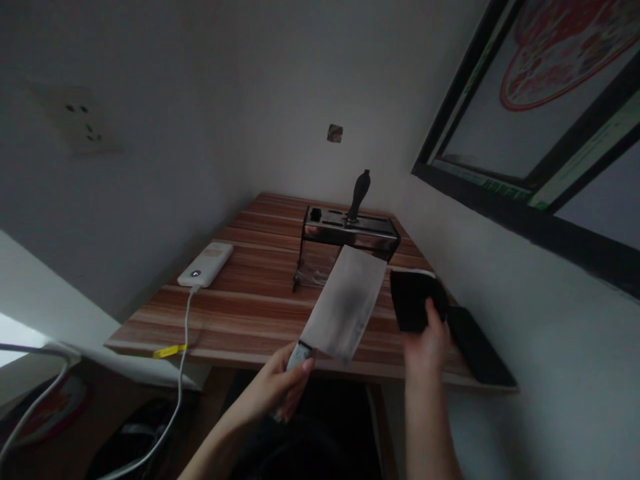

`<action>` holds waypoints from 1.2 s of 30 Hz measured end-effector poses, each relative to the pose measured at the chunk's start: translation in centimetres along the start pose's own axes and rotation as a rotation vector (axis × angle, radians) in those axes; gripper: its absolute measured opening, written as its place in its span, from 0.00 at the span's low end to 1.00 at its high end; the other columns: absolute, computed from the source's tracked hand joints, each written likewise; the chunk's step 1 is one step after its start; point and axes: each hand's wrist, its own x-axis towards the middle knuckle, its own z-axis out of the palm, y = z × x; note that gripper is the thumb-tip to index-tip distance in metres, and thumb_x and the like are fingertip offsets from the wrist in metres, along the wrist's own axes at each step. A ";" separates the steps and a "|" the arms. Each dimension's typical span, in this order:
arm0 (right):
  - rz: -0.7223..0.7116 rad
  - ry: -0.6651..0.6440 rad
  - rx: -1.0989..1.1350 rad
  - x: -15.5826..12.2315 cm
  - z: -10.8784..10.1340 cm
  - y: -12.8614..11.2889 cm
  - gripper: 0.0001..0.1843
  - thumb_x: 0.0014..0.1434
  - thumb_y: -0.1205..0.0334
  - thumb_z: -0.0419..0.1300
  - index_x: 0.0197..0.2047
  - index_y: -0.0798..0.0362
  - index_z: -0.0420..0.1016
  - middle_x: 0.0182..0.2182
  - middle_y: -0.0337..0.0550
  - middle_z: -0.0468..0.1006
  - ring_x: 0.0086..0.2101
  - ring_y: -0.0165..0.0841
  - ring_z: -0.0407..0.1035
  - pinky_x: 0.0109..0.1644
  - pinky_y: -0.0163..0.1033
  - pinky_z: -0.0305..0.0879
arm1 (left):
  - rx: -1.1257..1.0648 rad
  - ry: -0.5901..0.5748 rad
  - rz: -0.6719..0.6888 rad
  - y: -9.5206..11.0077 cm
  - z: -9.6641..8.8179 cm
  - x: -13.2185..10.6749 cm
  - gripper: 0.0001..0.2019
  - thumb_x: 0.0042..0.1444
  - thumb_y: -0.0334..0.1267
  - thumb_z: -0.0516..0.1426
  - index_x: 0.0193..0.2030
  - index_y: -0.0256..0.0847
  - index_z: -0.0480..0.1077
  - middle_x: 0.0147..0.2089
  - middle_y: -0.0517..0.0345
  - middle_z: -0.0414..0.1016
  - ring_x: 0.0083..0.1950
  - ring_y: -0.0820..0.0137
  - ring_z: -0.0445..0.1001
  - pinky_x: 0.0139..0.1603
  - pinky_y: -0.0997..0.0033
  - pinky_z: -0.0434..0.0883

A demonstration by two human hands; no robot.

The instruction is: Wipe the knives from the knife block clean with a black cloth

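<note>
My left hand (285, 380) is closed round the light grey handle of a cleaver (345, 303). The broad blade slants up and to the right, over the table's front part. A black cloth (411, 300) is pinched in my right hand (427, 337), thumb on top, to the right of the blade and apart from it. Behind the blade stands a knife rack (350, 230) with a shiny slotted top and clear sides. One black-handled tool (359, 195) sticks upright out of it.
The wood-grain table (250, 307) fits between the walls. At its left lies a white power bank (206, 265) with a white cable (185, 333) and yellow tag (170, 351) hanging off the edge. A dark flat object (480, 347) lies at the right edge. A framed picture (550, 133) hangs right.
</note>
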 end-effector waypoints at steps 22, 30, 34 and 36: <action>-1.091 -1.448 -1.214 -11.4 -0.4 -1.2 0.33 0.56 0.77 0.52 0.65 0.55 0.60 0.66 0.47 0.57 0.66 0.39 0.48 0.68 0.56 0.48 | 0.016 0.034 0.031 -0.9 0.0 0.0 0.21 0.50 0.56 0.60 0.29 0.41 0.59 0.11 0.74 0.56 0.10 0.82 0.52 0.10 0.83 0.57; -1.171 -1.306 -1.198 -10.8 -0.4 -2.3 0.24 0.57 0.78 0.49 0.56 0.62 0.71 0.61 0.49 0.66 0.63 0.40 0.56 0.67 0.55 0.53 | -0.029 -0.039 0.037 -1.2 -0.2 -0.3 0.20 0.54 0.54 0.59 0.34 0.41 0.58 0.13 0.76 0.56 0.10 0.82 0.51 0.09 0.83 0.56; -1.189 -1.230 -1.244 -11.6 -0.2 -2.0 0.21 0.60 0.71 0.53 0.56 0.62 0.71 0.61 0.52 0.67 0.62 0.44 0.58 0.65 0.52 0.59 | -0.042 -0.017 0.029 -1.4 0.0 -0.3 0.21 0.54 0.56 0.58 0.32 0.42 0.57 0.14 0.75 0.56 0.10 0.82 0.51 0.09 0.83 0.56; -1.216 -1.215 -1.269 -12.0 0.0 -1.8 0.23 0.62 0.67 0.55 0.60 0.60 0.68 0.61 0.53 0.67 0.62 0.46 0.58 0.63 0.54 0.61 | -0.045 0.013 0.031 -1.4 0.0 -0.3 0.21 0.53 0.57 0.58 0.32 0.42 0.57 0.14 0.75 0.55 0.10 0.82 0.51 0.09 0.83 0.56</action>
